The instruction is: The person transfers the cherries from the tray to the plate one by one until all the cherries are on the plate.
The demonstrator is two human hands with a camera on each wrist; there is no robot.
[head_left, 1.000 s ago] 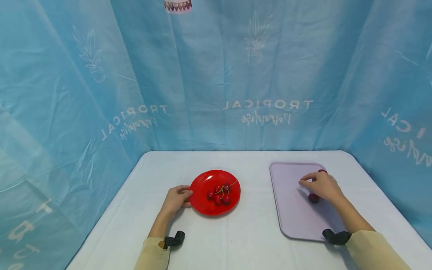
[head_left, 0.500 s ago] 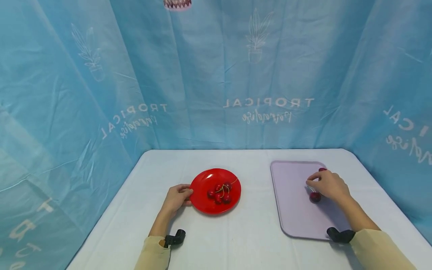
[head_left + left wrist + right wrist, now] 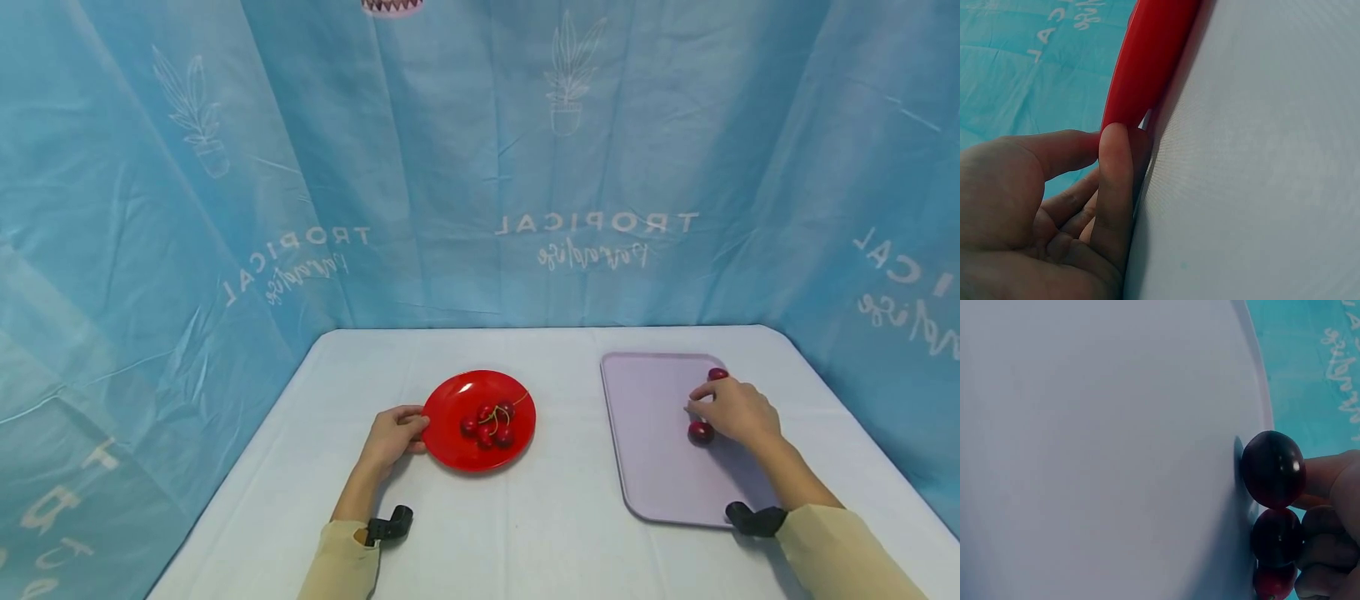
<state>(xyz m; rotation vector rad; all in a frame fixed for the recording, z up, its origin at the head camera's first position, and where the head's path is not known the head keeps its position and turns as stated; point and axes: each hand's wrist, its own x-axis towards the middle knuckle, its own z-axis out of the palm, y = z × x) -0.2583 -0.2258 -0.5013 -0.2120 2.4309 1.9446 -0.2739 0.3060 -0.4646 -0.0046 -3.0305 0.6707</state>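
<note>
We see our left hand (image 3: pixel 392 439) resting on the desk (image 3: pixel 525 517) with its thumb and fingers curled around the near-left rim of the red plate (image 3: pixel 457 442); the left wrist view shows the fingers (image 3: pixel 1115 187) tucked under that rim where it meets the white cloth. On the plate lies a small cluster of dark red cherries (image 3: pixel 489 422) with thin stems, gathered a little right of its centre. Our right hand (image 3: pixel 733 410) is over the far right part of the lilac tray (image 3: pixel 652 467), which lies well apart from the plate on the right side of the desk. Its fingers are curled, and the right wrist view shows them touching cherries on the tray; whether they actually pinch one we cannot tell. One cherry (image 3: pixel 701 432) lies on the tray just under the hand, another cherry (image 3: pixel 717 374) sits at the tray's far edge just beyond the fingers. A blue printed curtain (image 3: pixel 480 167) hangs behind the desk.
</note>
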